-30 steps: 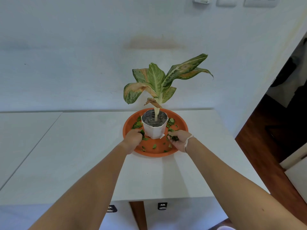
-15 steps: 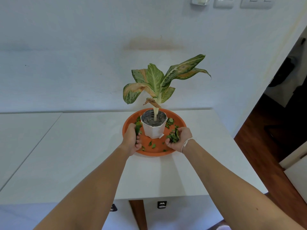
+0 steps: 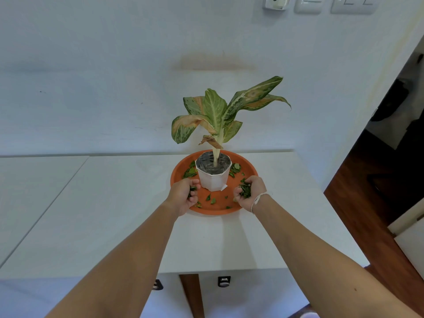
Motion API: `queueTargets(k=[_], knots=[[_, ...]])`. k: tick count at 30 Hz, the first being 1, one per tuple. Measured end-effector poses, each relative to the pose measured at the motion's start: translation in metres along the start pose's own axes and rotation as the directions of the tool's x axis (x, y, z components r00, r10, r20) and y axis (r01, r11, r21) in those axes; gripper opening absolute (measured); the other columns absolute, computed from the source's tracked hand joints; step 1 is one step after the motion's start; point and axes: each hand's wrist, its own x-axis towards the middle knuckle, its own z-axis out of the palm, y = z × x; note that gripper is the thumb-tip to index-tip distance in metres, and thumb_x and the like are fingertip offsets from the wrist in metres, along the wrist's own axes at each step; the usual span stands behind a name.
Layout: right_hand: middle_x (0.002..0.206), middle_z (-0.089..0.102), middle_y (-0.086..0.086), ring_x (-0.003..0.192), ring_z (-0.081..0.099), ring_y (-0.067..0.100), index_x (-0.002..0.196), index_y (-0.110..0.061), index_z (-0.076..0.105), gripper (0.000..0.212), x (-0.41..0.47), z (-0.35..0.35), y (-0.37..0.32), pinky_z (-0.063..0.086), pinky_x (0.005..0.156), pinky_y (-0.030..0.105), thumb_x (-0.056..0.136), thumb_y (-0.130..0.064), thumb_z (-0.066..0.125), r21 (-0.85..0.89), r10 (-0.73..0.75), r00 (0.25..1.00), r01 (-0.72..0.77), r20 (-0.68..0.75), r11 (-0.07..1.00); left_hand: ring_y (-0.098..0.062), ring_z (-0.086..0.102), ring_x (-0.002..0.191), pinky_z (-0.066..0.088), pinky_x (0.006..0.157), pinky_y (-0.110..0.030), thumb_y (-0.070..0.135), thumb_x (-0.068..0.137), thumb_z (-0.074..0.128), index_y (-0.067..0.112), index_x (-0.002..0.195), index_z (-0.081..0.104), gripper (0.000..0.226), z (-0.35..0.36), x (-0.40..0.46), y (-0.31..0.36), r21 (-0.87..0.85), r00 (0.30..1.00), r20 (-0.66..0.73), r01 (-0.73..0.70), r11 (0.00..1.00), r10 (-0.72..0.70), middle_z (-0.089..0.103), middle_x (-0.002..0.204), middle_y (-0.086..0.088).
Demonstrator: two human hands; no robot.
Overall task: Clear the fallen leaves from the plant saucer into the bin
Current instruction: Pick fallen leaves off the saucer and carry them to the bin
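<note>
- Gathering step: our right hand [image 3: 249,193] is cupped shut around a clump of leaves [image 3: 245,191], and our left hand [image 3: 183,196] is curled on a few more.
- Both hands sit over the near part of the saucer [image 3: 250,169], either side of the pot [image 3: 213,174], on the counter [image 3: 114,203].
- Loose leaves [image 3: 190,172] remain beside the pot.
- Next, as we judge it: carry the handfuls to the bin, which isn't in view, without spilling.

More leaf pieces [image 3: 246,191] have been gathered into the right hand [image 3: 249,194], now cupped palm-up; a few are now clutched in the left hand [image 3: 183,196].
</note>
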Motion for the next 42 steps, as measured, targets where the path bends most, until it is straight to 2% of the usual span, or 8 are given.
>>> queueTargets(k=[8,16,20,24,27,32,37,42], knots=[[0.072,0.038,0.006,0.054,0.033,0.017,0.071,-0.005,0.046,0.025,-0.001,-0.004,-0.001,0.037,0.031,0.011,0.087,-0.001,0.026,-0.087,0.015,1.000,-0.012,0.027,0.996,-0.009,0.030,0.044,0.023,0.031,-0.013,0.000,0.086,0.031,0.011,0.071,0.046,0.024,-0.005,-0.001,-0.001,0.042,1.000,-0.023,0.016,0.999,-0.015,0.043,0.064,-0.003],[0.053,0.037,0.002,0.057,0.044,0.020,0.063,-0.011,0.036,0.026,0.000,-0.009,-0.005,0.037,0.031,0.013,0.089,-0.015,0.037,-0.035,0.037,0.999,-0.035,0.029,0.999,-0.011,0.029,0.050,0.026,0.031,-0.013,0.007,0.085,0.029,0.012,0.070,0.043,0.021,-0.007,-0.002,0.001,0.095,0.998,-0.060,0.019,0.995,-0.013,0.031,0.060,-0.001],[0.061,0.034,0.000,0.039,0.036,0.010,0.061,-0.015,0.031,0.043,0.003,-0.010,-0.009,0.022,0.027,0.009,0.098,-0.036,0.041,-0.179,0.068,0.998,-0.067,-0.001,0.982,-0.012,0.033,0.051,0.026,0.030,-0.012,0.002,0.087,0.030,0.010,0.070,0.042,0.023,-0.006,-0.001,0.002,0.089,0.996,-0.081,0.039,0.995,-0.032,0.038,0.062,-0.003],[0.059,0.032,-0.002,0.024,0.029,0.006,0.064,-0.015,0.038,0.040,0.004,-0.008,-0.011,0.016,0.026,0.009,0.100,-0.033,0.040,-0.381,0.008,1.000,-0.004,0.007,0.925,-0.009,0.031,0.048,0.021,0.029,-0.011,-0.001,0.088,0.029,0.011,0.072,0.041,0.023,-0.008,0.000,0.006,0.110,0.996,-0.087,0.035,0.993,-0.026,0.053,0.068,-0.007],[0.060,0.038,0.000,0.037,0.030,0.009,0.073,-0.014,0.053,0.031,0.002,-0.006,-0.011,0.021,0.028,0.012,0.100,-0.019,0.039,-0.706,-0.119,0.992,0.109,0.035,0.700,-0.009,0.028,0.048,0.018,0.028,-0.013,0.000,0.090,0.030,0.011,0.076,0.048,0.025,-0.010,-0.002,0.007,0.167,0.997,-0.078,0.027,0.986,-0.014,0.051,0.067,-0.004],[0.059,0.042,-0.001,0.054,0.038,0.012,0.059,-0.016,0.053,0.038,0.003,-0.003,-0.011,0.030,0.050,0.022,0.096,-0.026,0.048,-0.975,-0.305,0.926,0.219,0.223,-0.047,-0.012,0.028,0.050,0.023,0.037,-0.019,0.005,0.092,0.034,0.012,0.083,0.051,0.020,-0.007,-0.004,0.008,0.515,0.996,-0.060,-0.024,0.857,0.064,0.036,0.061,-0.001],[0.062,0.045,0.000,0.067,0.051,0.019,0.061,-0.015,0.042,0.042,0.006,0.000,-0.007,0.032,0.050,0.023,0.088,-0.041,0.060,-0.936,-0.289,0.936,0.099,0.203,-0.338,-0.014,0.039,0.054,0.033,0.054,-0.023,0.022,0.090,0.048,0.014,0.057,0.041,0.035,-0.007,0.010,0.000,0.900,0.963,0.125,-0.211,0.382,0.237,0.041,0.059,-0.001],[0.069,0.049,-0.001,0.079,0.054,0.019,0.071,-0.016,0.045,0.040,0.005,0.001,-0.004,0.041,0.068,0.027,0.083,-0.050,0.062,-0.857,-0.237,0.942,0.088,0.238,-0.508,-0.017,0.064,0.092,0.051,0.087,-0.030,0.040,0.081,0.064,0.013,0.087,0.071,0.028,-0.011,0.018,0.000,0.979,0.983,0.162,-0.172,0.113,0.090,0.069,0.091,0.001]])
